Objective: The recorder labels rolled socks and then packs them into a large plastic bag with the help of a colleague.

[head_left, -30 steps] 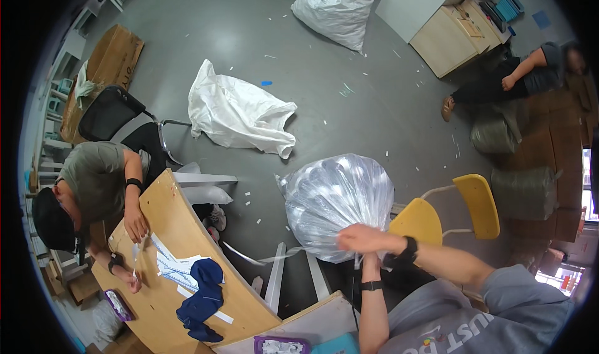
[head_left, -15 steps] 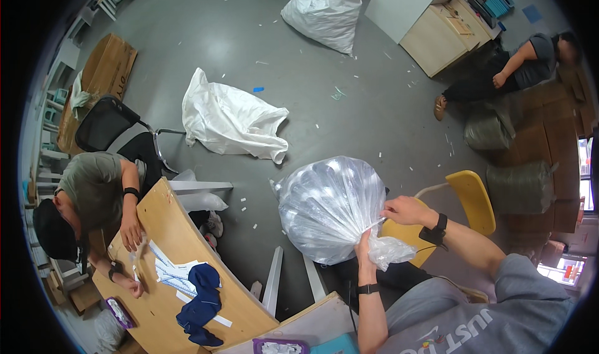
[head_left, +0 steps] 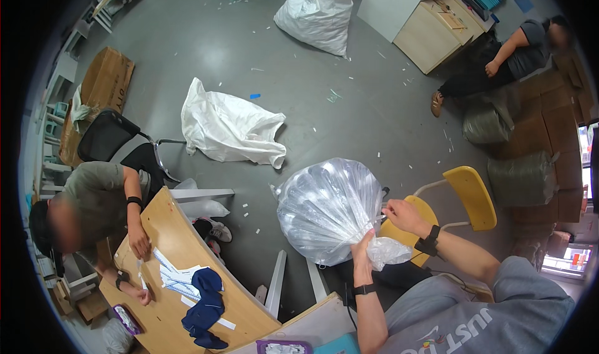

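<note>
A large clear plastic bag [head_left: 327, 210], bulging with contents I cannot make out, is in front of me. Its gathered neck is in the grip of my left hand [head_left: 362, 249], and the crumpled mouth [head_left: 388, 253] sticks out to the right of that hand. My right hand [head_left: 404, 217] is closed beside the neck, fingertips pinched together close to the plastic. What those fingers hold is too small to make out.
A yellow chair [head_left: 471, 198] stands just right of the bag. At left, a co-worker [head_left: 103, 192] works at a wooden table [head_left: 168, 229] with dark blue cloth [head_left: 204, 307]. White sacks [head_left: 234, 126] lie beyond. Another person [head_left: 518, 58] sits far right by cardboard boxes [head_left: 549, 123].
My right hand has shifted slightly down and turned at the neck; the thin white strip between my hands shows less clearly. My left hand keeps its grip. The view has shifted a little.
</note>
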A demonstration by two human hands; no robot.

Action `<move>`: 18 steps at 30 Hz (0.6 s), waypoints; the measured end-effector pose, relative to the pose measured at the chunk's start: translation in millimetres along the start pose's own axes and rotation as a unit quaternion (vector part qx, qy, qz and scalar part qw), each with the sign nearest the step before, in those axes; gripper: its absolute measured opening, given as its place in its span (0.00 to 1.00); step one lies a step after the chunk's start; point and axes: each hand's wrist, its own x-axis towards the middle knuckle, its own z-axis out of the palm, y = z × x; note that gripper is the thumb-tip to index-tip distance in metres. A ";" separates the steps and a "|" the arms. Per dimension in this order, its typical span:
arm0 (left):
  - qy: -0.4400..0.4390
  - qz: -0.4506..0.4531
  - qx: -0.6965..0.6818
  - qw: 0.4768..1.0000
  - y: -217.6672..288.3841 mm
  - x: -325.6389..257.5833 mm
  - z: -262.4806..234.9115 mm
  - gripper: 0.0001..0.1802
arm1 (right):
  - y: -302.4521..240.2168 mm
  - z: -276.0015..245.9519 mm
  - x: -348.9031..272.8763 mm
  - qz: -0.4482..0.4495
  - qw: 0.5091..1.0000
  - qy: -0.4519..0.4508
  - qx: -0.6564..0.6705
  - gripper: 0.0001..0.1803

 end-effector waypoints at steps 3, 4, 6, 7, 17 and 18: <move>0.009 -0.019 0.004 1.000 1.3 -2.5 3.4 0.36 | 9.9 5.1 -4.3 -0.056 0.996 0.066 -0.024 0.11; 0.010 -0.018 0.005 1.000 2.4 -3.1 2.5 0.36 | 4.0 4.2 -5.5 -0.062 0.993 0.082 -0.062 0.11; 0.008 -0.016 0.006 1.000 4.3 -4.2 2.5 0.37 | -9.0 0.7 -7.4 -0.068 0.988 0.097 -0.100 0.11; 0.008 -0.016 0.006 1.000 5.2 -4.9 2.9 0.37 | -17.0 -2.3 -7.7 -0.081 0.985 0.111 -0.106 0.12; -0.024 0.008 -0.011 1.000 3.3 -6.1 6.2 0.36 | -17.3 23.0 -8.7 0.015 0.995 -0.091 0.044 0.19; -0.019 0.024 -0.008 0.999 2.6 -6.9 7.3 0.36 | -16.4 24.3 -9.2 0.014 0.995 -0.090 0.044 0.19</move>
